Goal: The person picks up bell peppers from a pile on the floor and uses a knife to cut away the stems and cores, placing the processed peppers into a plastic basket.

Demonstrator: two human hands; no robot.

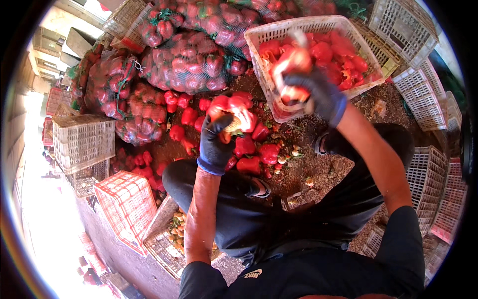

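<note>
My left hand (217, 135), in a dark glove with a blue cuff, is closed round a red bell pepper (240, 113) whose pale inside shows. My right hand (313, 94), gloved alike, is over the near left part of a white plastic crate (311, 24). Its fingers are curled round a piece of red bell pepper (295, 93), smeared by motion. Just beyond the fingers is a pale blurred tip (300, 37) that I cannot make out. Cut red peppers (348, 57) fill much of the crate. Whole red peppers (245, 146) lie on the ground below my left hand.
Mesh sacks of red peppers (186, 62) are piled at the far left. Plastic crates stand on both sides, including a white one (82, 142), a red-and-white one (124, 204) and a stack (425, 184). Scraps and seeds litter the ground (318, 174) between my legs.
</note>
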